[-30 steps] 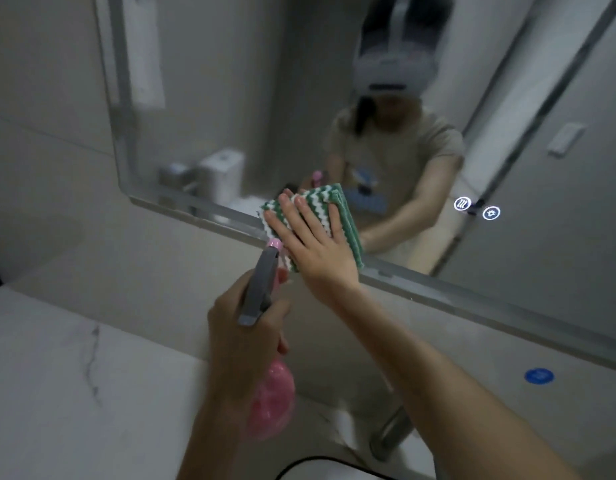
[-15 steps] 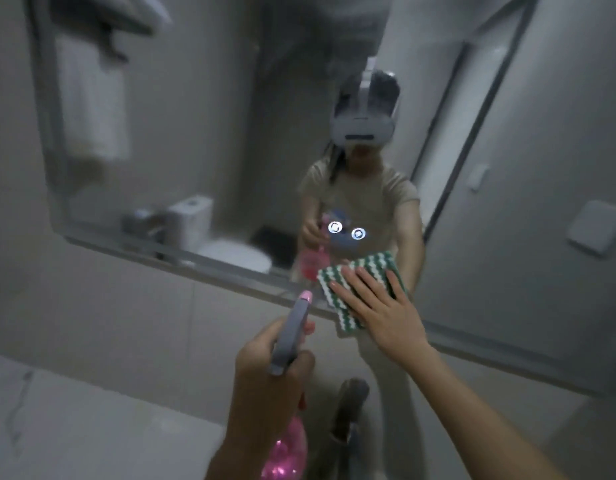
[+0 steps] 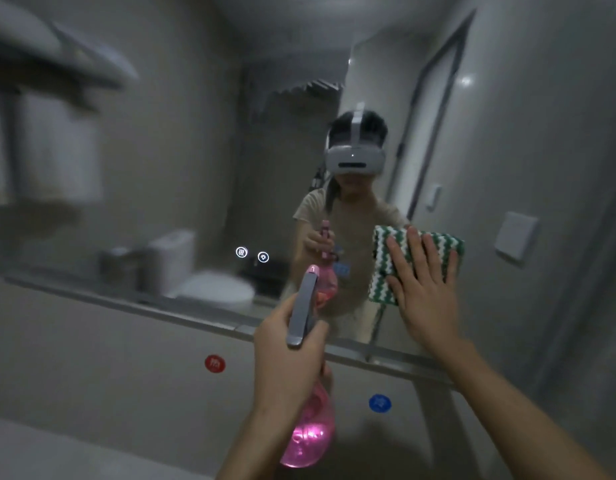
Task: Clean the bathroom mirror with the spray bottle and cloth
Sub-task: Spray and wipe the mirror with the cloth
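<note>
The bathroom mirror (image 3: 168, 161) fills the wall ahead, its lower edge running from left down to the right. My left hand (image 3: 286, 362) grips a pink spray bottle (image 3: 310, 434) with a grey head, held upright in front of the mirror's lower edge with the nozzle toward the glass. My right hand (image 3: 424, 285) presses a folded green-and-white zigzag cloth (image 3: 386, 268) flat against the glass with straight, spread fingers. The cloth sits to the right of the bottle, above the mirror's lower edge.
Two lit touch icons (image 3: 252, 254) glow on the glass left of the bottle. A red sticker (image 3: 215, 363) and a blue sticker (image 3: 379, 403) mark the wall under the mirror. The pale counter (image 3: 57, 452) lies at lower left. The mirror reflects a toilet, towels and a door.
My right hand has slid the cloth up and to the right across the glass. The view has lifted and turned right. The left hand still holds the bottle.
</note>
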A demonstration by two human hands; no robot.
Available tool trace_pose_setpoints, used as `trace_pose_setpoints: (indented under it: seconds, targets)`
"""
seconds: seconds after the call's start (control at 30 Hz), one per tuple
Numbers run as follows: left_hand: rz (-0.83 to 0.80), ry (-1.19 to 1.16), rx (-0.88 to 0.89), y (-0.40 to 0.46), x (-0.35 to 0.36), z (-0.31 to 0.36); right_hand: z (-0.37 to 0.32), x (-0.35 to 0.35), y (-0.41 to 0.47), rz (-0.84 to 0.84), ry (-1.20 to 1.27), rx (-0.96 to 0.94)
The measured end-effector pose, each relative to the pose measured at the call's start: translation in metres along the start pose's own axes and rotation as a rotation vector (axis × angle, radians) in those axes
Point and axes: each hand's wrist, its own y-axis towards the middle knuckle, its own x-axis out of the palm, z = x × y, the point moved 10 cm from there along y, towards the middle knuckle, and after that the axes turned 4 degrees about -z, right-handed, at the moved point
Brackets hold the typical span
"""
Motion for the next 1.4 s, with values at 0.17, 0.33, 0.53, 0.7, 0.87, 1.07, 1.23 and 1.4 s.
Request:
trace_pose_setpoints:
  seconds: [0.17,0.33,0.53,0.7,0.87,1.07,1.23,1.4]
  targets:
    - [0.052,0.105,0.125,0.032,-0.047,0.029,-0.026,-0.007,0.054,0.066,0.067,0.2]
    - [0.068,0.159,0.231,0.069,-0.111,0.06,-0.099,-0.016,0.13,0.125,0.064,0.194]
    - [0.082,0.183,0.344,0.119,-0.202,0.076,-0.221,-0.017,0.22,0.162,-0.019,0.116]
    - [0.128,0.152,0.356,0.152,-0.264,0.078,-0.313,-0.022,0.274,0.155,-0.043,-0.082]
    - [0.123,0.115,0.4,0.157,-0.279,0.095,-0.321,-0.025,0.297,0.111,-0.142,-0.307]
    - [0.047,0.131,0.453,0.159,-0.229,0.114,-0.265,-0.045,0.31,0.159,-0.15,-0.335]
    - [0.019,0.202,0.556,0.154,-0.147,0.144,-0.149,-0.072,0.308,0.201,-0.147,-0.174]
    - [-0.083,-0.024,0.445,0.153,-0.043,0.156,-0.006,-0.086,0.272,0.176,-0.127,-0.016]
